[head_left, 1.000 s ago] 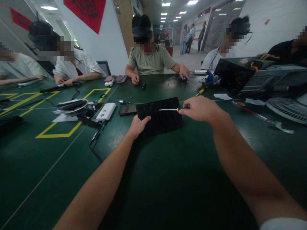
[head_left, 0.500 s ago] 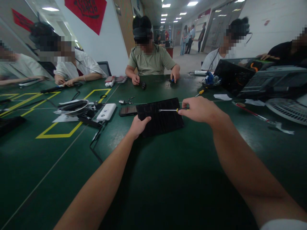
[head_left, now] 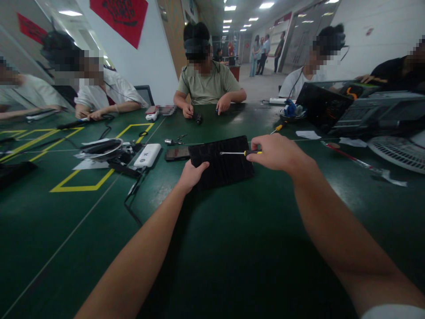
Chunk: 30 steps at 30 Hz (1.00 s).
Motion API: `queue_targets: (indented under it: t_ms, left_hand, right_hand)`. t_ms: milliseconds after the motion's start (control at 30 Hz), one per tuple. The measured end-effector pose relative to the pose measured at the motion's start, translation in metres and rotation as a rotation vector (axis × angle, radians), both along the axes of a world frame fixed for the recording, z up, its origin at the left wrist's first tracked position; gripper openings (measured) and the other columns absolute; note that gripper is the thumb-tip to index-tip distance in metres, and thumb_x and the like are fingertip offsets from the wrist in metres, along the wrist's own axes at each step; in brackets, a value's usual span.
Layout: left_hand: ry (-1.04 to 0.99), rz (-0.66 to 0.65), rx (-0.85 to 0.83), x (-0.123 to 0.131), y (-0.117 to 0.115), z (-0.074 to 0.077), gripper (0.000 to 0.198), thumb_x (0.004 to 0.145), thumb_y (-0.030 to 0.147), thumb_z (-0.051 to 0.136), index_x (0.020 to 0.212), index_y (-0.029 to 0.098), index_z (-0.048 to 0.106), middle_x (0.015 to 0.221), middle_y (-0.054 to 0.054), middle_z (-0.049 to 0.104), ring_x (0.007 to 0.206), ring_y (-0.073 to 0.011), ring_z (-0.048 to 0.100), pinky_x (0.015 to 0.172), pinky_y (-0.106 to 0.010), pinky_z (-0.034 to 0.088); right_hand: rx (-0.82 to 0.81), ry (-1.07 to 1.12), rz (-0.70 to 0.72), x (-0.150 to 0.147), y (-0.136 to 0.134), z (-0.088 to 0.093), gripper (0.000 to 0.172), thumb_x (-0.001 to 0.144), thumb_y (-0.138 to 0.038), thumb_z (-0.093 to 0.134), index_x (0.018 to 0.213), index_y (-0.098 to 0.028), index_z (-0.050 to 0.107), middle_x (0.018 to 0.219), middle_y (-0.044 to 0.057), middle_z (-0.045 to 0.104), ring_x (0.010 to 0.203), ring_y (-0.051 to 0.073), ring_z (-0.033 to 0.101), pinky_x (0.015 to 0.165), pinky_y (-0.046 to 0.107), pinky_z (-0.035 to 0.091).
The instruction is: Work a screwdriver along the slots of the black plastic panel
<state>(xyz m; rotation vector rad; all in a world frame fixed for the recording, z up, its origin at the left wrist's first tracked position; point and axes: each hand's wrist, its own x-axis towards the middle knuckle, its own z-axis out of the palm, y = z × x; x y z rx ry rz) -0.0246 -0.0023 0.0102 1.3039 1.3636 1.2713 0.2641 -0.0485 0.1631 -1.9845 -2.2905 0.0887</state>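
Note:
My left hand (head_left: pixel 195 175) grips the left edge of a flat black rectangular panel (head_left: pixel 229 170), thumb on its face and the other fingers hidden behind. The panel is tilted above the green table (head_left: pixel 212 248); its exact kind I cannot tell. In my right hand (head_left: pixel 275 151) is a screwdriver (head_left: pixel 234 153) with a black and yellow handle, pinched between the fingers. Its metal shaft points left across the panel, and the tip lies at a spot near the panel's middle. A dark phone-like object (head_left: pixel 176 154) lies just left of the panel.
A white power bank (head_left: pixel 148 155) with a cable, a round metal part (head_left: pixel 108 148) and small metal pieces (head_left: pixel 175 141) lie leftward. At right are another screwdriver (head_left: pixel 278 128), a red stick (head_left: pixel 352 157) and a white fan grille (head_left: pixel 398 153). A co-worker (head_left: pixel 209 84) sits opposite.
My hands, the panel and the screwdriver stay nearly still. The co-worker opposite has moved one hand, with a small blue object, inward toward the other hand.

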Motion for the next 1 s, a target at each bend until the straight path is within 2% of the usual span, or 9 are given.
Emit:
queue_targets:
  t_ms: [267,567,833,1000]
  left_hand:
    - [-0.002,0.002,0.007,-0.0009,0.0002,-0.0015,0.047,0.072,0.044,0.092,0.11,0.019,0.082,0.118,-0.013,0.087,0.119,-0.0397,0.08,0.116,-0.06,0.059]
    - [0.006,0.007,0.0,-0.0014,0.002,-0.004,0.047,0.071,0.045,0.091,0.11,0.019,0.081,0.119,-0.013,0.086,0.12,-0.0391,0.079,0.116,-0.059,0.059]
    - [-0.009,0.004,-0.002,0.0007,-0.0001,0.0,0.044,0.071,0.043,0.09,0.107,0.019,0.08,0.116,-0.012,0.087,0.119,-0.0379,0.08,0.116,-0.057,0.059]
    - [-0.01,0.004,-0.014,0.0029,-0.0035,0.0046,0.044,0.072,0.043,0.091,0.108,0.019,0.08,0.115,-0.012,0.087,0.12,-0.038,0.08,0.116,-0.056,0.06]
  right_hand:
    - [-0.009,-0.009,-0.021,-0.003,-0.0026,0.004,0.031,0.098,-0.05,0.07,0.11,-0.026,0.085,0.11,0.014,0.084,0.106,0.036,0.075,0.079,0.043,0.052]
    - [-0.019,-0.035,-0.042,-0.0016,-0.0011,0.0021,0.043,0.102,-0.058,0.063,0.117,-0.027,0.088,0.12,0.017,0.084,0.115,0.042,0.076,0.089,0.051,0.057]
    - [-0.12,-0.057,-0.026,-0.0022,0.0003,0.0023,0.052,0.109,-0.061,0.048,0.123,-0.024,0.083,0.121,0.019,0.082,0.116,0.042,0.075,0.09,0.051,0.055]
    - [-0.098,-0.05,-0.03,-0.0012,0.001,-0.001,0.042,0.1,-0.055,0.066,0.129,-0.026,0.075,0.117,0.016,0.082,0.108,0.038,0.075,0.082,0.045,0.051]
